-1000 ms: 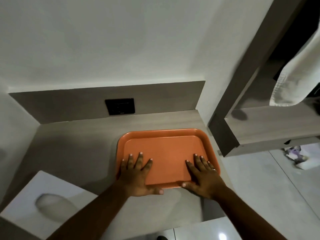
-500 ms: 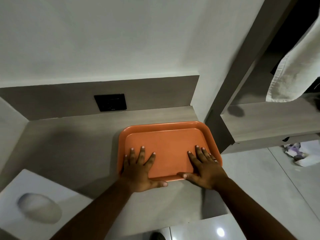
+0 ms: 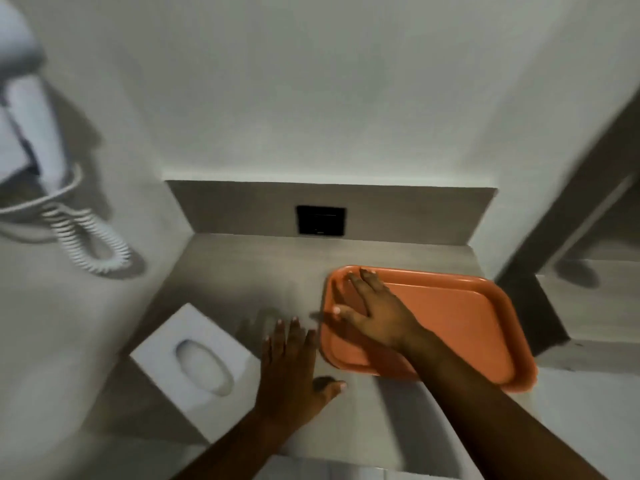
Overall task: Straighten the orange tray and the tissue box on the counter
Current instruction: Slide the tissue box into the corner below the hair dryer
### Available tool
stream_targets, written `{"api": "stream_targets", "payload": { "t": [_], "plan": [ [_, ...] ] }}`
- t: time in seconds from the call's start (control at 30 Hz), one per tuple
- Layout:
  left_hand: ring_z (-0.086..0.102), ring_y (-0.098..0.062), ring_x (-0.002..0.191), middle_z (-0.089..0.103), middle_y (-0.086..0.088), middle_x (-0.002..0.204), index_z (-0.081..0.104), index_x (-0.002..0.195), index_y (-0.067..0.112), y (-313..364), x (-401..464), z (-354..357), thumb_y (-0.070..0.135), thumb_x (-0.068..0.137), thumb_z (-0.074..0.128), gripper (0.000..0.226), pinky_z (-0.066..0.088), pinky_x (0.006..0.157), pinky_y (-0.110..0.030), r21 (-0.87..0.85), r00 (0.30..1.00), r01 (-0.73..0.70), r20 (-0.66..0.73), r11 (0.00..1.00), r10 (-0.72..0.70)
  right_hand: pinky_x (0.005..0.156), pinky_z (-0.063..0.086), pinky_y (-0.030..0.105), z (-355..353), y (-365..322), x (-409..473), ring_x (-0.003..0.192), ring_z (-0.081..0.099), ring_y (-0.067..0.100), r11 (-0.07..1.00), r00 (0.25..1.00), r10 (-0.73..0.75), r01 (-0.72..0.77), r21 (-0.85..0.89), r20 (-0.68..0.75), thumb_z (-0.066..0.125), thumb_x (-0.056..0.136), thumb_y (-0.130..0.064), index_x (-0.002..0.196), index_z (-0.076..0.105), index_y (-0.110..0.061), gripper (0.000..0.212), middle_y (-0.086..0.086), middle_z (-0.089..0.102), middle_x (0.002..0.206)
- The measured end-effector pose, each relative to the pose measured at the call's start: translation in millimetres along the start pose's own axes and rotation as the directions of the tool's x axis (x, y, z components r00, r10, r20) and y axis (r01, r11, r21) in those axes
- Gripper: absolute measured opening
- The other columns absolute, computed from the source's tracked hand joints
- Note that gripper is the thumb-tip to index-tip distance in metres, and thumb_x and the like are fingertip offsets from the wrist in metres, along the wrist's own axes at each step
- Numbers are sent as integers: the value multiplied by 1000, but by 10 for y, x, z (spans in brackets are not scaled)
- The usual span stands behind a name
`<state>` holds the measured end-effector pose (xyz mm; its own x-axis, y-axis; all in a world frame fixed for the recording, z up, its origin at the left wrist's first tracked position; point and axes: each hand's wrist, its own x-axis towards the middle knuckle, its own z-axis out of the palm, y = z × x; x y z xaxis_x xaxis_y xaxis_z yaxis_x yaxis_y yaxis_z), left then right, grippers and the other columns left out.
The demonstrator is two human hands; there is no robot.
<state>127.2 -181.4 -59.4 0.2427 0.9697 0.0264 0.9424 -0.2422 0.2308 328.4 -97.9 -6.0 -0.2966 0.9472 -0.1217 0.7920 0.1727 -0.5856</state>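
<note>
We find the orange tray at the counter's right end, skewed, its near right corner past the front edge. The tissue box sits askew at left. Bare counter lies behind both. Our right hand lies flat, released, on the tray; our left hand spreads open between them, holding nothing.

- Two bare forearms reach in from the bottom edge, with no sleeves on them.
- Left hand: bare, short pale nails.
- Right hand: bare, short pale nails; motion blur hides whether a ring is worn.
</note>
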Motion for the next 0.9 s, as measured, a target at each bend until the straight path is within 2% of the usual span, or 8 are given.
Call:
{"api": "stream_targets", "payload": {
  "t": [0.1, 0.17, 0.27, 0.33, 0.53, 0.67, 0.8, 0.9],
  "plan": [
    [-14, -37, 146, -5, -15, 162, 9, 153, 20, -345, -349, -106, 98, 61, 26, 122, 1, 115, -57, -14, 943, 329, 45, 944, -329, 119, 12, 36, 320, -712, 481, 151, 10, 22, 988, 985, -150, 146, 53, 85, 53, 89, -65, 155, 20, -24, 84, 5, 16, 165],
    [-14, -40, 145, -7, -19, 160, 4, 153, 16, -523, -546, -159, 98, 56, 34, 131, 5, 115, -60, -25, 900, 436, 33, 899, -436, 118, 13, 32, 620, -1134, 738, 150, 15, 23, 968, 954, -249, 246, 39, 169, 59, 91, -56, 154, 23, -22, 80, 9, 22, 163],
    [19, -50, 141, 18, -31, 154, 23, 149, 0, -622, -749, -106, 90, 52, 60, 137, 27, 110, -66, -29, 910, 415, 17, 909, -415, 118, 14, 32, 1070, -1590, 1026, 149, 17, 24, 934, 885, -340, 356, 8, 317, 61, 93, -49, 155, 23, -22, 78, 11, 20, 163],
    [21, -48, 141, 19, -29, 153, 25, 148, -2, -652, -787, -35, 86, 52, 67, 137, 26, 110, -64, -54, 918, 396, -19, 917, -397, 119, 14, 35, 1340, -1793, 1192, 150, 14, 26, 884, 817, -385, 460, -82, 429, 60, 93, -49, 155, 20, -23, 78, 12, 15, 164],
    [24, -41, 142, 28, -24, 155, 28, 147, 1, -737, -762, 25, 88, 75, 35, 113, 26, 112, -60, 6, 933, 357, -55, 934, -356, 121, 18, 48, 1631, -1824, 1561, 150, 7, 36, 696, 685, -464, 674, -247, 561, 54, 96, -48, 156, 17, -21, 75, 13, 5, 165],
    [23, -34, 144, 28, -15, 157, 26, 149, 7, -1125, -716, -54, 83, 79, 40, 104, 21, 116, -55, 56, 988, 138, -78, 989, -134, 119, 23, 45, 1591, -1589, 1655, 147, 19, 36, 707, 766, -504, 632, -319, 400, 53, 95, -48, 155, 24, -18, 73, 15, 24, 161],
    [22, -32, 145, 30, -15, 156, 29, 148, 5, -1677, -663, -344, 79, 76, 53, 105, 18, 118, -49, 134, 989, -143, -21, 981, 147, 115, 27, 51, 1451, -1303, 1583, 145, 21, 41, 877, 939, -300, 340, -339, 166, 51, 92, -56, 152, 27, -18, 76, 17, 31, 156],
    [25, -33, 143, 33, -16, 154, 31, 147, 4, -1826, -648, -430, 81, 75, 52, 108, 22, 116, -50, 185, 981, -194, 27, 963, 192, 117, 23, 51, 1446, -1162, 1470, 147, 16, 39, 912, 976, -184, 212, -350, 112, 45, 93, -60, 154, 20, -20, 78, 15, 27, 158]
  ]
}}
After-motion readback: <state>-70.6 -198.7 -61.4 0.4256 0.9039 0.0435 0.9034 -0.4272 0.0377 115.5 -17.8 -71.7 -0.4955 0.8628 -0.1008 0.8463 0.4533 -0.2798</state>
